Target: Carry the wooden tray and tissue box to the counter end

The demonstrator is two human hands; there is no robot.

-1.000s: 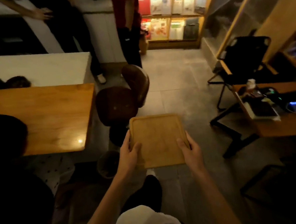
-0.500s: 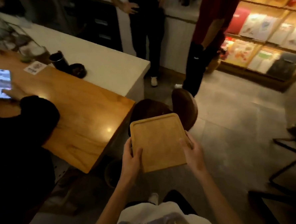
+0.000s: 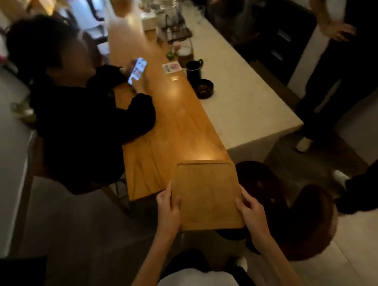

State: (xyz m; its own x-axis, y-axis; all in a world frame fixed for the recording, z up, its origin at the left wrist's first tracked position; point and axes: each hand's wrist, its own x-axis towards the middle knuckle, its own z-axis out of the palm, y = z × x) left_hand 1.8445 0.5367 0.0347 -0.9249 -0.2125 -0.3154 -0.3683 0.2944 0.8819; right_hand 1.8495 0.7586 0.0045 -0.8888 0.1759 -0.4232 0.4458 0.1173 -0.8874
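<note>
I hold an empty square wooden tray (image 3: 207,193) level in front of me with both hands. My left hand (image 3: 169,212) grips its left edge and my right hand (image 3: 252,212) grips its right edge near the front corner. The tray's far edge overlaps the near end of the long wooden counter (image 3: 171,130). A pale box (image 3: 148,21) that may be the tissue box stands far down the counter, blurred.
A person in black (image 3: 77,110) sits at the counter's left with a lit phone (image 3: 137,70). A black mug (image 3: 193,69), a dark bowl (image 3: 204,88) and a card (image 3: 172,67) sit mid-counter. A brown chair (image 3: 294,213) stands right of the tray. People stand at right by the white countertop (image 3: 243,99).
The view has swung left so the counter now runs straight ahead. The tray, still in both hands, has come up to the counter's near end.
</note>
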